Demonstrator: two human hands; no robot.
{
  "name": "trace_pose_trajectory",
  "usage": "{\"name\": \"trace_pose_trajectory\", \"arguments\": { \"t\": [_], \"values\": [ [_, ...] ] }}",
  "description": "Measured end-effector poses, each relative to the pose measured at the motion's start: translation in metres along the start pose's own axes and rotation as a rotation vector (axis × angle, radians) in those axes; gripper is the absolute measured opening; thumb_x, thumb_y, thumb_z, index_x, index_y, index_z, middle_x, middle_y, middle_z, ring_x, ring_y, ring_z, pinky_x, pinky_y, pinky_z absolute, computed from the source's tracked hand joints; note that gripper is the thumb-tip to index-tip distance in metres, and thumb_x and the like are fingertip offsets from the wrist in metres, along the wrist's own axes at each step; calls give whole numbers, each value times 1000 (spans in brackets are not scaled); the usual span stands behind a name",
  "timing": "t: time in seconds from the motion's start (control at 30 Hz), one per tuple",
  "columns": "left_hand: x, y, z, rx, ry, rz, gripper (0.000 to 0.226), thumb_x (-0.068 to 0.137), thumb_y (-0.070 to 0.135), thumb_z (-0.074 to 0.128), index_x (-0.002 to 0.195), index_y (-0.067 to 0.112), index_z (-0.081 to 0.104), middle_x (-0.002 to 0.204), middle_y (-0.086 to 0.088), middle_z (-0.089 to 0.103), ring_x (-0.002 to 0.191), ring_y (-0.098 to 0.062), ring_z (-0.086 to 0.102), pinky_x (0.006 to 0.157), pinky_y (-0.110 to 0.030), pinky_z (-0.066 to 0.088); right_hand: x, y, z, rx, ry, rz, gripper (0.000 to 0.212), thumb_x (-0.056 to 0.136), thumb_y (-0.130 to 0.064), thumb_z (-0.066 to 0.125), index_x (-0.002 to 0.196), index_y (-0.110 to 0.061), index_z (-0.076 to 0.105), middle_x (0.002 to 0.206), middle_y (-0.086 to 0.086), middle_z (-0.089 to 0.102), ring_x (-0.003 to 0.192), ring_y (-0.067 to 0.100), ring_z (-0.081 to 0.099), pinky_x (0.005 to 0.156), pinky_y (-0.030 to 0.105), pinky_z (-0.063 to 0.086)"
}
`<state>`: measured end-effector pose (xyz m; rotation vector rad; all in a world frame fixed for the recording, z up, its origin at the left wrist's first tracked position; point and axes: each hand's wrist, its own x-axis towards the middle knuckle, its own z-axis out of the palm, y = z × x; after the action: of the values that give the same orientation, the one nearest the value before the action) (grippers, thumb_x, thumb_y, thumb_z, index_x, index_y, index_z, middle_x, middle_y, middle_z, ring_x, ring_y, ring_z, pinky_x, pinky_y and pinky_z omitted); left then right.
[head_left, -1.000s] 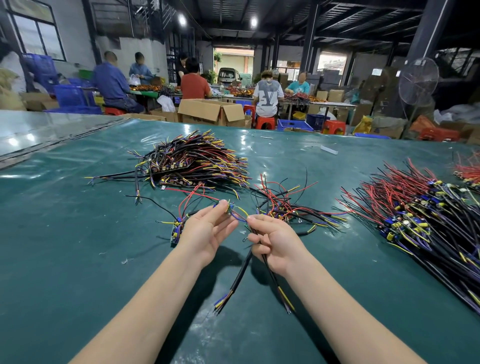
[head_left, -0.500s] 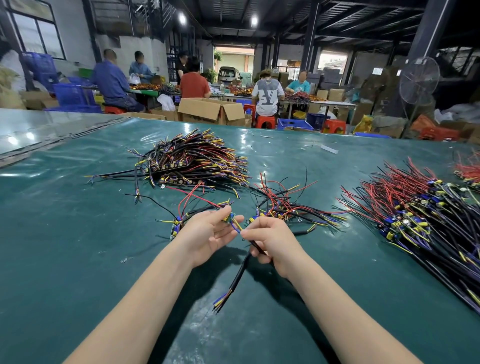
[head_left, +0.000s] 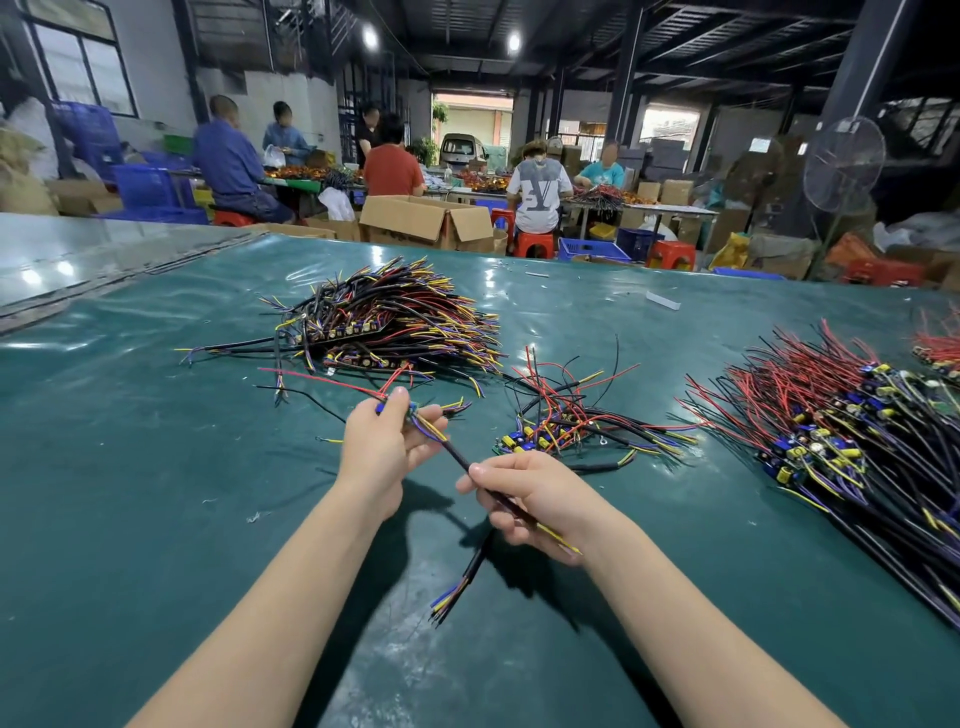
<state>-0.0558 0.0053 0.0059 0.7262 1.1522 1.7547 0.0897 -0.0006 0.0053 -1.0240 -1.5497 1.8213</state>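
My left hand (head_left: 382, 449) pinches a small circuit board with blue parts (head_left: 400, 410) at the end of a wire harness, red and black leads trailing off to the left. A black sheathed cable (head_left: 460, 460) runs from that board down to my right hand (head_left: 540, 499), which grips it; yellow and purple wire ends stick out past the palm. A second black cable (head_left: 467, 577) with coloured tips hangs below my right hand onto the green table (head_left: 156, 519).
A stacked pile of harnesses (head_left: 384, 322) lies beyond my hands. A small tangle (head_left: 566, 415) sits to the right of them, and a large spread pile (head_left: 841, 441) covers the right side. Seated people, cardboard boxes and a fan (head_left: 844, 163) stand past the table's far edge.
My hands have moved apart: the left lifted the board end up, the right slid down along the black cable toward me, stretching it straight.
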Motion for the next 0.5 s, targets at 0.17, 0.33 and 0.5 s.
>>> {"name": "trace_pose_trajectory", "arguments": {
  "t": [0.17, 0.33, 0.5],
  "values": [
    [5, 2, -2, -127, 110, -11, 26, 101, 16, 37, 76, 10, 39, 70, -8, 50, 35, -3, 54, 38, -19, 49, 2, 2, 4, 32, -76, -46, 17, 92, -3, 47, 88, -8, 63, 44, -9, 43, 37, 3, 36, 38, 12, 22],
    [15, 2, -9, 38, 304, 147, 27, 99, 17, 34, 72, 14, 35, 64, -4, 43, 38, -6, 45, 33, -14, 39, 0, 3, 10, 6, -179, -48, 20, 92, 2, 44, 83, -5, 60, 46, -9, 41, 37, 1, 32, 37, 11, 19],
    [17, 6, -9, -278, 313, 33, 27, 98, 12, 31, 72, 14, 36, 64, -3, 40, 28, -1, 40, 33, -11, 37, -1, 2, 12, 1, -58, -34, 33, 90, -10, 52, 58, -11, 54, 41, -6, 35, 32, 3, 25, 35, 11, 15]
  ]
}}
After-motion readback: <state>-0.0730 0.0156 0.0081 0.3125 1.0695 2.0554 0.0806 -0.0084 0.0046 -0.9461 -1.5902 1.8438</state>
